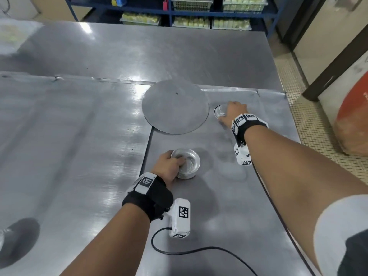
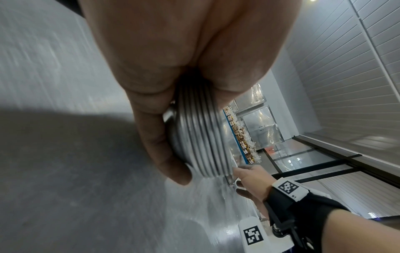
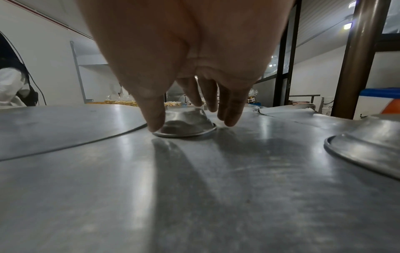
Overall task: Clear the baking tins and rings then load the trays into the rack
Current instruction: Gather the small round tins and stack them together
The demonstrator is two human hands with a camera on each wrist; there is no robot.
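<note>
Nested ribbed metal tins point(image 1: 186, 163) gripped by left hand point(image 1: 168, 166).

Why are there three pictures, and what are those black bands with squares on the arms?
Those bands hold small cameras on a person's wrists, and another camera sits on the head. The big picture looks down from the head; the other two look along each hand. The left hand grips a stack of little baking tins, seen close up at. The right hand reaches over one upside-down tin, thumb at its rim. A big round metal disc lies on the steel table.
</note>
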